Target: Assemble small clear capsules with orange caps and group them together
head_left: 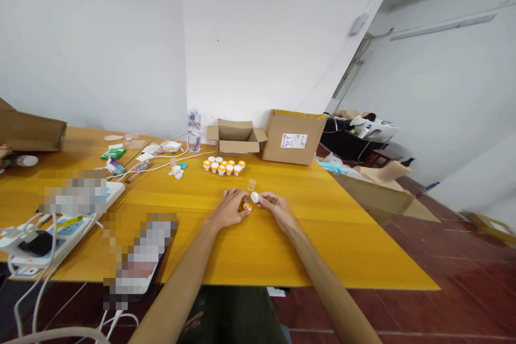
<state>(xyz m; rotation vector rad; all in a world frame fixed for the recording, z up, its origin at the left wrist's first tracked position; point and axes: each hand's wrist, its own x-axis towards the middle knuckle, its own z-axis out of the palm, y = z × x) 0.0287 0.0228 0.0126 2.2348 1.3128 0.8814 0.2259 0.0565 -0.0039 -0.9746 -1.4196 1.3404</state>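
Note:
My left hand [231, 208] is closed around a small orange ring-shaped piece [248, 207] with something pale in its middle, low over the table. Between the fingertips of my right hand [278, 208] is a small round white cap [255, 197], held just above and beside the orange piece. A small clear plastic cup [251, 185] stands on the table just beyond both hands. Farther back, several orange-and-white capped little containers [222, 166] are grouped in rows.
An open cardboard box [237, 140], a larger closed carton [294, 137] and a water bottle [194, 130] stand along the wall. On the left are a power strip [76, 226], cables and a phone [147, 252]. The yellow table [342, 247] ends at the right.

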